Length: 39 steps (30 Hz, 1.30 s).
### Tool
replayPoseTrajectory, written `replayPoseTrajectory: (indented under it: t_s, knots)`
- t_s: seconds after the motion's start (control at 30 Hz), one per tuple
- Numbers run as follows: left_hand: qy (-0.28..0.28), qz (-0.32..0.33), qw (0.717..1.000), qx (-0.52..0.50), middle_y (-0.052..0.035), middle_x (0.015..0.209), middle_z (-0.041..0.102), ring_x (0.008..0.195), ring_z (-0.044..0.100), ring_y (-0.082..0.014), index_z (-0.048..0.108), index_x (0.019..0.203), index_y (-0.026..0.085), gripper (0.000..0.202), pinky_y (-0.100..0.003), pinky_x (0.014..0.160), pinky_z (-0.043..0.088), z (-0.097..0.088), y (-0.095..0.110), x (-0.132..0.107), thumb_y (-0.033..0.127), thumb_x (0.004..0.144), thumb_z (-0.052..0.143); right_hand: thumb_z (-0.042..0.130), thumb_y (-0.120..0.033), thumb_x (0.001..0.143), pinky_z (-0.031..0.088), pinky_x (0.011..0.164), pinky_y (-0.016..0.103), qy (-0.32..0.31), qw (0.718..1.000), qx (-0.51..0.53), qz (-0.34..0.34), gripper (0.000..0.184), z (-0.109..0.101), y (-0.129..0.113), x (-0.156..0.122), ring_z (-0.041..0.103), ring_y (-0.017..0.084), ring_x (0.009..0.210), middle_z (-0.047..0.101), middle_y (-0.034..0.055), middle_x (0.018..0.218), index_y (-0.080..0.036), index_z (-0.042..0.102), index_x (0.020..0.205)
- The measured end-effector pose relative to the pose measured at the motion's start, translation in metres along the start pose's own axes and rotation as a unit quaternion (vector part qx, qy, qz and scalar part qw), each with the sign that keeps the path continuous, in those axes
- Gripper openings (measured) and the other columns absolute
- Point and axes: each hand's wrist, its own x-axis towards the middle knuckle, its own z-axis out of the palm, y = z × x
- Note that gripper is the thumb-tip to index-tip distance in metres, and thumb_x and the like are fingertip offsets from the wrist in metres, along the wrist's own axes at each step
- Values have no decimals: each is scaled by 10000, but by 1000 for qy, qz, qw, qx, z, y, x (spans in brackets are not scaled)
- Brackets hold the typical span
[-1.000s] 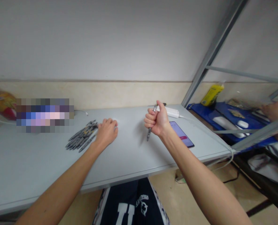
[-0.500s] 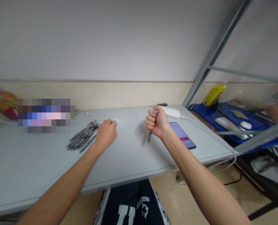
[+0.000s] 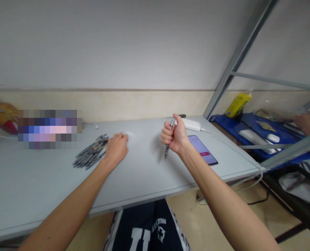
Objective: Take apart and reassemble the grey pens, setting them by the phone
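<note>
As your right hand [image 3: 174,136] encloses a slim, glossy pen [image 3: 167,151] | your left hand [image 3: 117,147], grip unclear, curls beside bunched pens [image 3: 89,153]

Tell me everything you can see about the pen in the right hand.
The pen is slim, with a grey, plastic-looking barrel, dark parts low down and a shiny upper end. The right hand wraps its middle in a fist, hiding that stretch; the top shows by the raised thumb. It stands steeply, slightly tilted, narrow end down, and seems to be held above the desk. Whether its writing point is out is too small to tell.
</note>
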Motion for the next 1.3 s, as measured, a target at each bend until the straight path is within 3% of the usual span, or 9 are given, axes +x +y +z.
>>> replayPoseTrajectory:
  t_s: [0.13, 0.37, 0.5, 0.67, 0.73, 0.8, 0.97, 1.07, 1.3]
  knots:
    - [-5, 19, 1000, -11, -113, 1002, 577, 963, 506, -255, 572, 968, 148, 338, -351, 802, 416, 1, -2, 1, 12, 694, 430, 294, -388, 825, 65, 315, 176, 12, 1000, -6, -7, 392, -1, 1, -1, 32, 60, 356, 98, -97, 370, -212, 248, 479]
    - [-6, 4, 1000, 3, -111, 1026, 567, 994, 492, -270, 564, 983, 168, 339, -364, 776, 431, -1, -2, 0, 34, 696, 445, 298, -626, 809, 60, 326, 176, -2, 1000, -19, 4, 504, -6, 1, 0, 49, 49, 349, 109, -112, 375, -213, 289, 520]
    - [-8, -6, 1000, 11, -113, 1019, 566, 980, 497, -271, 564, 985, 169, 330, -361, 753, 437, -3, -1, -1, 44, 705, 443, 283, -468, 846, 104, 336, 174, 16, 998, -54, 3, 362, -11, 6, 3, 109, 58, 337, 187, -104, 386, -206, 383, 617]
    - [-11, -3, 1000, 4, -115, 998, 562, 950, 505, -257, 568, 978, 161, 343, -343, 752, 438, -3, -2, -1, 15, 698, 434, 373, -264, 795, 266, 376, 181, 107, 969, -194, -111, 62, -21, 22, 11, 308, 82, 364, 367, -99, 461, -231, 409, 835]
    - [-4, 0, 1000, -4, -114, 985, 558, 943, 507, -251, 571, 974, 159, 348, -338, 758, 437, -2, -2, -1, 1, 703, 419, 387, -227, 789, 332, 422, 197, 127, 935, -288, -164, 126, -28, 29, 14, 391, 92, 395, 419, -99, 513, -244, 402, 913]
    - [5, -1, 1000, -15, -115, 984, 552, 942, 507, -249, 572, 970, 161, 359, -337, 763, 436, 0, -2, 0, -12, 701, 410, 384, -217, 806, 370, 476, 215, 136, 881, -410, -192, 157, -35, 33, 15, 454, 99, 424, 444, -92, 541, -236, 435, 953]
    - [37, 11, 998, -58, -108, 972, 538, 919, 515, -236, 579, 958, 162, 368, -340, 803, 429, 4, -2, 0, -26, 703, 391, 444, -173, 813, 389, 669, 255, 154, 660, -705, -209, 220, -45, 43, 12, 582, 157, 668, 616, 23, 670, -160, 586, 981]
    - [45, 24, 995, -88, -106, 965, 535, 926, 511, -235, 583, 955, 156, 347, -345, 837, 421, 5, -1, 1, -10, 717, 393, 427, -155, 825, 373, 740, 273, 153, 556, -790, -208, 241, -49, 53, 10, 573, 195, 820, 657, 102, 856, -136, 621, 966]
    - [39, 21, 995, -89, -110, 976, 540, 976, 496, -240, 589, 965, 164, 323, -353, 860, 415, 4, 0, 1, 36, 736, 401, 401, -234, 866, 336, 787, 378, 182, 434, -860, -197, 286, -57, 59, 7, 429, 277, 991, 557, 157, 1021, -139, 638, 994]
